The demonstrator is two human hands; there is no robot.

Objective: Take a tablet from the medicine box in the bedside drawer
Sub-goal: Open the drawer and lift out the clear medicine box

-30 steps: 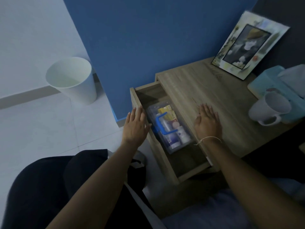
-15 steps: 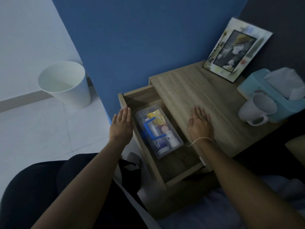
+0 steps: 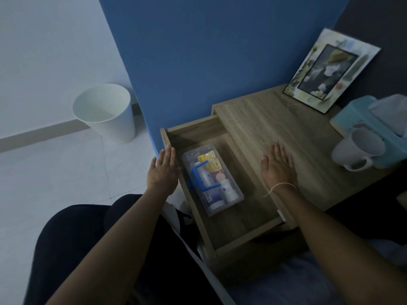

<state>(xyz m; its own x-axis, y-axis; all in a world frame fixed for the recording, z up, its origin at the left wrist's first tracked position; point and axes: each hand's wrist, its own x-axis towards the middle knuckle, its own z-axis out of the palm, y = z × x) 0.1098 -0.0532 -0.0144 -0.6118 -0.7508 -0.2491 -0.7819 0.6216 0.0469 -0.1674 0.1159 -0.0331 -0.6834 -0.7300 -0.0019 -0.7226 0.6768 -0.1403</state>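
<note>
Medicine box [image 3: 212, 179], a clear plastic case with a blue handle [image 3: 199, 176] on its lid, lies flat in the open drawer [image 3: 246, 219], toward the drawer's left side, lid shut. The left hand [image 3: 163, 172] is flat and released, fingers straight, at the drawer's left wall and holding nothing. The right hand [image 3: 278, 166] lies palm down, spread and empty, on the bedside top [image 3: 286, 119], just beside the drawer's right edge.

By my reading, the drawer is open and the box not yet touched, so the step in hand is reaching for it. The next move calls for a hand to go down into the drawer, take the handle or the box's sides, lift it clear of the walls, then undo the lid to find a tablet.

Through the lid, yellow packets and white bottles show, one with a dark blue label; the dim light and blur leave no writing readable.
</note>
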